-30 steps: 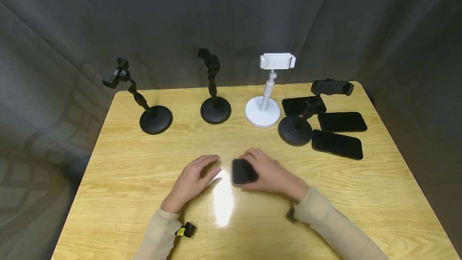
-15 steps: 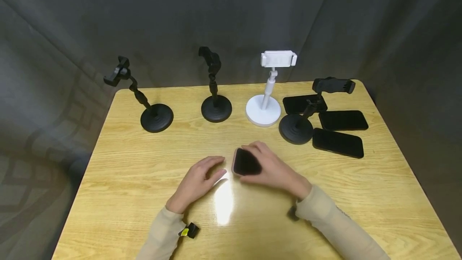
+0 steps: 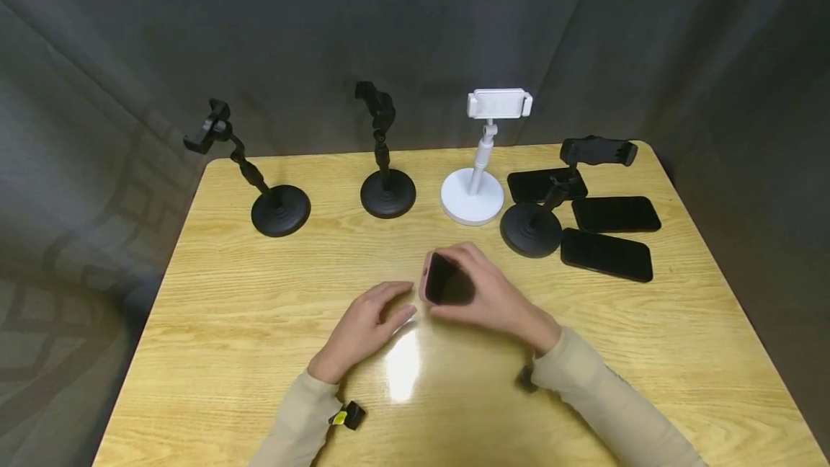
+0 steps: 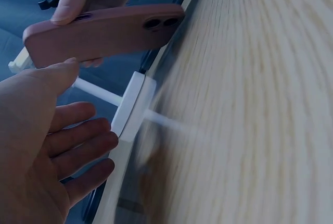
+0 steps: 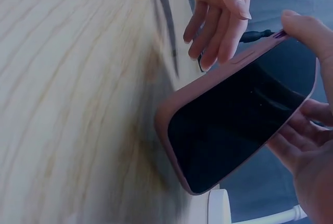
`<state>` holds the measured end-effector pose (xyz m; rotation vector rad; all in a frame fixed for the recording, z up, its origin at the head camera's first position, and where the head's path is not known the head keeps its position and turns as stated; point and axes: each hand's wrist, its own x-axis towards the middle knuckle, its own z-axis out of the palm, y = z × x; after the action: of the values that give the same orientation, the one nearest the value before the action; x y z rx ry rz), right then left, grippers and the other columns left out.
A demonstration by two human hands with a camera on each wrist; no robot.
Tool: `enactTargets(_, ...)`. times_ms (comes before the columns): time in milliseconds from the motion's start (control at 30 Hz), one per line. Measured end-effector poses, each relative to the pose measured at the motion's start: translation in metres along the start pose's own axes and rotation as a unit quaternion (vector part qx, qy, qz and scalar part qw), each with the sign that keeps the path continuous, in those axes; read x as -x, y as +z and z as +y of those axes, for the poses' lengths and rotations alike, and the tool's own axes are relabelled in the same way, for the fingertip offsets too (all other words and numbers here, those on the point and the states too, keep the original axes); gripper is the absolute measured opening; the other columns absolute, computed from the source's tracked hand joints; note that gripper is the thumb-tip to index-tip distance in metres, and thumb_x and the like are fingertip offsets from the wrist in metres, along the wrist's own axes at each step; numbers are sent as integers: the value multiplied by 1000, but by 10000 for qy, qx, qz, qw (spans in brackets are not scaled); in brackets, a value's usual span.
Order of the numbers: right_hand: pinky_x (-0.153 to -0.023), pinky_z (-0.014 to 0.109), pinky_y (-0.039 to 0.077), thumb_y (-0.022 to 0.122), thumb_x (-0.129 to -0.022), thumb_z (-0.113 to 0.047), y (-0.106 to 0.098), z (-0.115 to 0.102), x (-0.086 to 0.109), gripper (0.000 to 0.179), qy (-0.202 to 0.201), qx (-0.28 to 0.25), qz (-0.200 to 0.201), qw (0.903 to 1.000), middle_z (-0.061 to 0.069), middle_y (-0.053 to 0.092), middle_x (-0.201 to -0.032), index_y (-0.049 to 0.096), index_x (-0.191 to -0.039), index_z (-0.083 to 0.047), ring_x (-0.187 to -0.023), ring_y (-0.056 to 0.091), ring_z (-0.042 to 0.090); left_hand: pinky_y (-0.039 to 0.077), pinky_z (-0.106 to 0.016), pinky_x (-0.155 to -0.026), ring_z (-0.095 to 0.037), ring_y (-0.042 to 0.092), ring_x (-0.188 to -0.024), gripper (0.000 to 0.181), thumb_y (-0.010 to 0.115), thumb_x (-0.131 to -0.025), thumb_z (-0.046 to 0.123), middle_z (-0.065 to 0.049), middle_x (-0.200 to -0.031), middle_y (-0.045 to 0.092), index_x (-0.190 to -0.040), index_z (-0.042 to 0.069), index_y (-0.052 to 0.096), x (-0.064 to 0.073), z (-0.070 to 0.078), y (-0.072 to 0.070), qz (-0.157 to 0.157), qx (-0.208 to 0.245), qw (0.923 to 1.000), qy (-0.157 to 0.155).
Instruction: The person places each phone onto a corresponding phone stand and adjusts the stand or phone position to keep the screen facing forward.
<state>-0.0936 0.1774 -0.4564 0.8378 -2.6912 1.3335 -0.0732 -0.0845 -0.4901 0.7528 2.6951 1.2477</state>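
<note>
Pink-cased smartphone with a dark glass screen [image 3: 449,281]: at mid-table, tilted, in the grip of the right hand [image 3: 494,294]. Thumb on one long edge, fingers on the opposite edge. Whether its lower end touches the pale yellow wood-grain table [image 3: 220,308] cannot be told. Left hand [image 3: 362,326]: just left of the phone, fingers relaxed and slightly bent, thumb apart from them, holding nothing; palm seen in the left wrist view. Both arms in beige sleeves [image 3: 603,395]; small black device [image 3: 354,415] at the left wrist. Far side of table, left to right: black round-based phone stand [image 3: 281,212], a second black round-based stand [image 3: 387,195], white round-based stand [image 3: 472,198] with its clamp level, and a third black stand [image 3: 530,231] set somewhat nearer. Around that last one, three black slab-shaped phones lie flat: one beyond it, partly hidden by its stem [image 3: 527,188], one to the right [image 3: 616,215], one near right [image 3: 606,256]. Dark grey curtain [image 3: 415,20] behind.
</note>
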Motion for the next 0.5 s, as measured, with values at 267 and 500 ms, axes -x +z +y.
enactTargets(267,-111,43,50,96,-72,-23,-1,-6,-4,90,-48,-740,322,9967,8,54,-139,50,-147,-8,-126,57,27,44,-42,-116,-24,57,-135,59,71,-98,41,-7,-144,62,-146,9,58,-1,8,4,-80,149,9999,-32)
enactTargets(500,-113,41,48,96,-69,-15,0,-8,-4,91,-291,-1106,601,9916,8,56,-140,50,-147,-7,-126,58,26,41,-44,-119,-24,53,-139,71,72,-95,47,-6,-149,58,-152,12,51,-1,12,5,-46,276,9996,-43)
